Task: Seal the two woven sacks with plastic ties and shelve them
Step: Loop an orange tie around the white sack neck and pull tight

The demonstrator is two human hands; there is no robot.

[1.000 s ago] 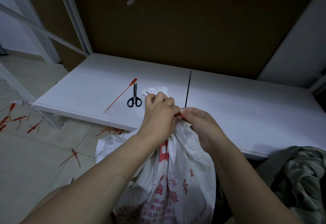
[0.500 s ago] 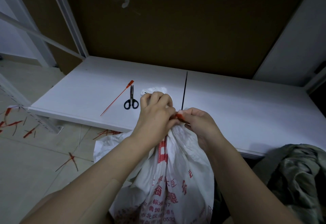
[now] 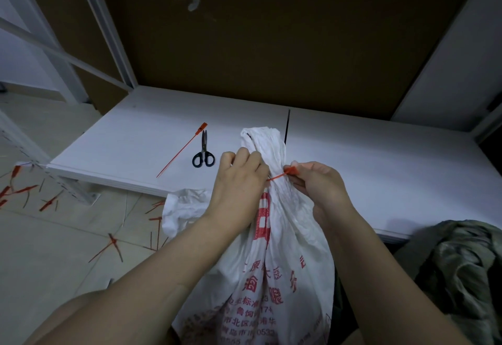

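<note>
- The woven sack (image 3: 274, 249) stands against the near edge of the white shelf board (image 3: 380, 171). Its mouth is gathered into a twisted neck that rises between the two hands, and its body hangs down toward the viewer.
- The left hand (image 3: 239, 181) has its fingers curled round the left side of the neck, holding the bunched cloth shut.
- The right hand (image 3: 319, 184) pinches the head end of the red tie (image 3: 277, 178) between thumb and fingers, just to the right of the neck.
- The tie lies across the neck from left to right, crossing the sack's upright long axis. One end runs in under the left fingers and the other ends at the right hand's pinch. I cannot tell whether the tail has been threaded through the head.
- Cinching looks like the step in hand. My guess is the pull should run sideways along the tie while the left hand keeps the neck bunched, or the loop may ride up off the gather.
- On the shelf board to the left, well apart from the hands, lie black-handled scissors (image 3: 203, 152) and a spare red tie (image 3: 180, 152). A thin black strip (image 3: 286, 127) shows just behind the neck.
- Crumpled white cloth (image 3: 184, 206) sits low on the left, possibly the second sack. Red offcuts (image 3: 24, 191) litter the floor far left.
</note>
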